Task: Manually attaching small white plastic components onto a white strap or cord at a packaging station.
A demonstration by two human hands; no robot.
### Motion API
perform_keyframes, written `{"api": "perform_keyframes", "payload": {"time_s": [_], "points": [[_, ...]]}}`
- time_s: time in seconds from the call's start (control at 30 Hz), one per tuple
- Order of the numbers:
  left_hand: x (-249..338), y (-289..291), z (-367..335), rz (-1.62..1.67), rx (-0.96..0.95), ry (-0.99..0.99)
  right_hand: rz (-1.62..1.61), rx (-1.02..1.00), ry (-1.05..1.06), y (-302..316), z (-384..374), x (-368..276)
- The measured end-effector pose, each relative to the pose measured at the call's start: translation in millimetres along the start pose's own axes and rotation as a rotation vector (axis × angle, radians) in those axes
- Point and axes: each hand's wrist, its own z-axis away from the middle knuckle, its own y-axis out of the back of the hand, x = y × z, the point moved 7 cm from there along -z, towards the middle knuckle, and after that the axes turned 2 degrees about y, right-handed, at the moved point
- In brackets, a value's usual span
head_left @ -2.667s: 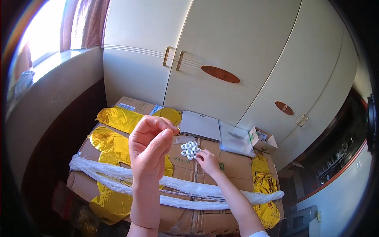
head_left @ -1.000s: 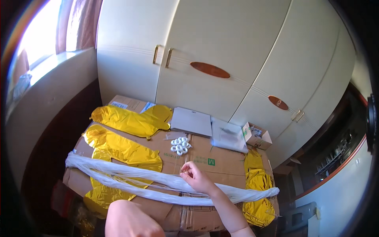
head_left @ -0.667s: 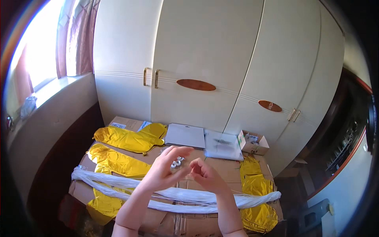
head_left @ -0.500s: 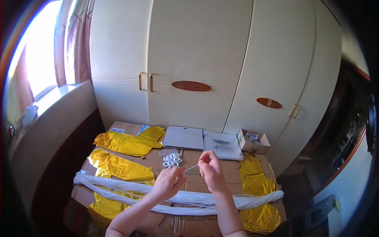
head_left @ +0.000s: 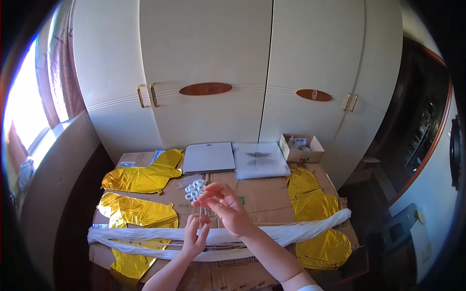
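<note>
A thin white thread (head_left: 200,213) ran steeply between the person's two bare hands, over the cardboard (head_left: 262,199) that topped the surface. The left grip (head_left: 196,240) was pinched about the thread's lower part, finger and thumb pointing away from the person. The right grip (head_left: 228,211) sat higher and a little to the right, its thumb and fingertips closed together around the upper part. The strand was so fine and blurred there that its exact point of contact with the right grip could not be made out. The thread thus lay directly in the gap between both sets of fingertips, with the hands near each other but apart. Just beyond the right fingertips sat a heap of white rings (head_left: 195,188), its near edge partly hidden by them. A long white skein (head_left: 291,236) stretched across the surface behind the forearms, lying over the lower foil (head_left: 145,212) on the left and the right foil (head_left: 315,208). The upper foil (head_left: 141,178), also gold, lay apart from the skein, to the left of the rings. Along the back were grey sheets (head_left: 208,157), a clear packet (head_left: 264,167) just beside them and an open box (head_left: 306,156) near the cupboard (head_left: 208,48).
</note>
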Motion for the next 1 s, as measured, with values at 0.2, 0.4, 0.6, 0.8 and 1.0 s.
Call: {"api": "perform_keyframes", "payload": {"time_s": [0.2,0.4,0.6,0.8,1.0], "points": [[-28.4,10.8,4.6,0.798,0.11,0.226,-0.03,0.028,-0.204,8.8,1.3,48.8],[-13.7,31.2,-3.9,0.638,0.152,-0.043,0.091,0.019,-0.321,22.5,2.0,74.2],[-22.7,43.0,-8.0,0.754,0.17,0.003,0.065,-0.18,-0.397,-2.1,11.9,94.7],[-36.5,49.2,-13.5,1.068,0.144,0.251,0.013,-0.439,-0.41,-16.5,22.1,104.9],[-37.7,55.7,-17.4,1.358,0.149,0.271,0.285,-0.374,-0.544,3.8,18.0,105.6]]}}
